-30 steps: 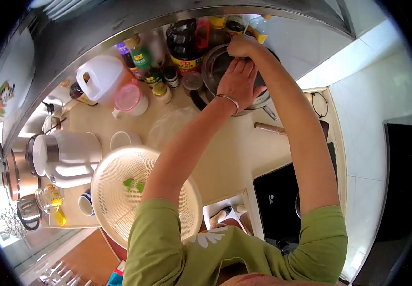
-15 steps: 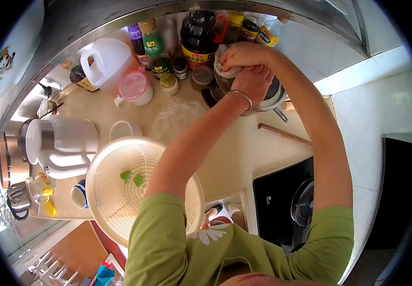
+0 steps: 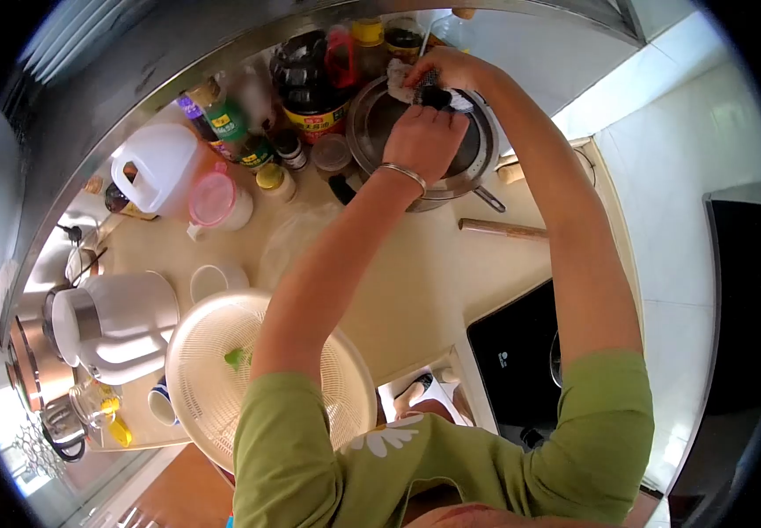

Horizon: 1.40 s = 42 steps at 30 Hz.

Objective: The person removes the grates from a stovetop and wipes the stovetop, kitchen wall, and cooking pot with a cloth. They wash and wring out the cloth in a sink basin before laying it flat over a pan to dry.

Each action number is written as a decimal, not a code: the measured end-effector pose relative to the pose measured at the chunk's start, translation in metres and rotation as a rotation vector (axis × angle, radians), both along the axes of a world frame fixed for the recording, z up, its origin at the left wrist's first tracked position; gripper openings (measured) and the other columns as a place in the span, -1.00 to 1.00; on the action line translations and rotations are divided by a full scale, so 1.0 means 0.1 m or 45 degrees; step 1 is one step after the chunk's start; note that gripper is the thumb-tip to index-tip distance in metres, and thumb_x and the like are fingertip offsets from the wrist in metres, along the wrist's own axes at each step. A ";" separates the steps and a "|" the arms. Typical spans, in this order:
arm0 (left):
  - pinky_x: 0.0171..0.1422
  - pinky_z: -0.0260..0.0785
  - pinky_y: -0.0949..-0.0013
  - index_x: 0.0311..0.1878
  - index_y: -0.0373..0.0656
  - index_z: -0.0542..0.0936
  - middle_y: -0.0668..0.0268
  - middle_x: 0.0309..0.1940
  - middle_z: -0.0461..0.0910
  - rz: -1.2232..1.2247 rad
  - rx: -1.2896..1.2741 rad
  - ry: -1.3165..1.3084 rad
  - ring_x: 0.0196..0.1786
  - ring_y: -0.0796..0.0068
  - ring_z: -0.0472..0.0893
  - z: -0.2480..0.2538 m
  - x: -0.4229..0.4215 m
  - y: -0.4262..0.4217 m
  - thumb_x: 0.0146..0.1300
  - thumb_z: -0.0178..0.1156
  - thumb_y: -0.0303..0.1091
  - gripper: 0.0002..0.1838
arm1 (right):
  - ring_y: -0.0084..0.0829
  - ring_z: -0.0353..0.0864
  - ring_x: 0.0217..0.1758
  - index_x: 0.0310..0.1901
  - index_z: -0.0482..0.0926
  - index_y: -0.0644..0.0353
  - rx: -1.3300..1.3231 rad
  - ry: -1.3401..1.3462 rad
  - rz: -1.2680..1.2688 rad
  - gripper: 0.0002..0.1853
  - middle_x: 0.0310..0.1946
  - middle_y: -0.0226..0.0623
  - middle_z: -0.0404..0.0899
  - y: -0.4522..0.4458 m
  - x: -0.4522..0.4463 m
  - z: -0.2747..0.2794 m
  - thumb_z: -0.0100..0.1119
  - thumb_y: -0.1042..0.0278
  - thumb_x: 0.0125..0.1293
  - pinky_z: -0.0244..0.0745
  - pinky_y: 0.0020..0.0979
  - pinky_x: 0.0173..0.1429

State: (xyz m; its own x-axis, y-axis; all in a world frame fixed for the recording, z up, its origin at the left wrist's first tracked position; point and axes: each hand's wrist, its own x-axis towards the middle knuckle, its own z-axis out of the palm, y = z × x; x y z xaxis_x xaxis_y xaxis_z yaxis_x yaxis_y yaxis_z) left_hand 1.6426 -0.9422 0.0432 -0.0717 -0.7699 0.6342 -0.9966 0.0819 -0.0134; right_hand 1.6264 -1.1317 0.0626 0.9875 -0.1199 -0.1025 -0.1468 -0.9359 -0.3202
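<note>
Cookware (image 3: pixel 464 163) partly behind the hands (image 3: pixel 427 143)

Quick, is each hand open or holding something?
Left hand: fingers curled at a small black object; whether it grips cannot be told.
Right hand: closed on a pale, rumpled cloth.

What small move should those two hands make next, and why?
Probably draw the small dark item a little toward the near counter: the left hand and right hand meet at it over the round metal vessel, and bottles crowd the vessel's far side, leaving little room there. What the item is, I can't tell.
</note>
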 end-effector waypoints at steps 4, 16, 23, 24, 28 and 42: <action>-0.21 0.33 0.37 -0.41 -0.11 0.38 0.33 -0.56 0.49 0.002 0.042 -0.060 -0.38 0.40 0.52 0.02 0.01 0.00 0.00 0.02 -0.43 -0.94 | -0.19 0.52 -0.19 -0.16 0.58 -0.02 0.066 -0.109 -0.458 -0.53 -0.22 -0.13 0.55 -0.18 -0.32 -0.30 -0.11 0.69 -0.09 0.39 -0.31 -0.10; -0.34 0.41 0.23 -0.22 -0.13 0.34 0.22 -0.43 0.54 0.026 0.423 -0.040 -0.31 0.21 0.55 0.16 0.06 -0.04 0.13 -0.03 -0.38 -0.85 | -0.19 0.51 -0.19 -0.29 0.56 0.03 -0.237 -0.421 -0.605 -0.78 -0.30 -0.27 0.54 1.16 -1.16 -0.07 0.02 0.36 -0.02 0.41 -0.22 -0.13; -0.26 0.37 0.13 -0.25 -0.18 0.36 0.09 -0.50 0.54 -0.123 0.705 0.149 -0.35 0.09 0.54 0.31 0.23 -0.13 0.15 0.02 -0.20 -0.75 | -0.28 0.40 -0.02 -0.24 0.53 0.14 -0.297 -0.600 -0.499 -0.78 -0.19 -0.33 0.49 1.89 -1.05 -0.21 0.02 0.41 0.02 0.32 -0.29 0.04; -0.24 0.36 0.12 -0.24 -0.15 0.38 0.10 -0.49 0.55 -0.154 0.693 0.173 -0.34 0.10 0.54 0.30 0.25 -0.15 0.14 0.03 -0.18 -0.75 | -0.28 0.40 -0.02 -0.24 0.53 0.14 -0.300 -0.605 -0.510 -0.78 -0.19 -0.33 0.49 1.93 -0.97 -0.27 0.02 0.41 0.02 0.32 -0.29 0.04; -0.18 0.36 0.16 -0.18 -0.08 0.49 0.18 -0.42 0.57 -0.160 0.767 0.239 -0.30 0.17 0.54 0.31 0.27 -0.18 0.14 0.05 -0.15 -0.74 | -0.24 0.48 -0.16 -0.28 0.51 0.18 -0.155 -0.480 -0.497 -0.81 -0.31 -0.23 0.52 2.07 -0.61 -0.20 -0.01 0.38 0.06 0.40 -0.24 -0.11; -0.19 0.38 0.23 -0.21 -0.04 0.54 0.24 -0.35 0.58 -0.364 0.772 0.255 -0.28 0.19 0.55 0.24 0.35 -0.20 0.16 0.01 -0.24 -0.80 | -0.31 0.43 -0.04 -0.26 0.51 0.14 -0.087 -0.476 -0.084 -0.82 -0.24 -0.35 0.52 1.60 -1.02 -0.20 -0.05 0.43 0.09 0.25 -0.25 0.08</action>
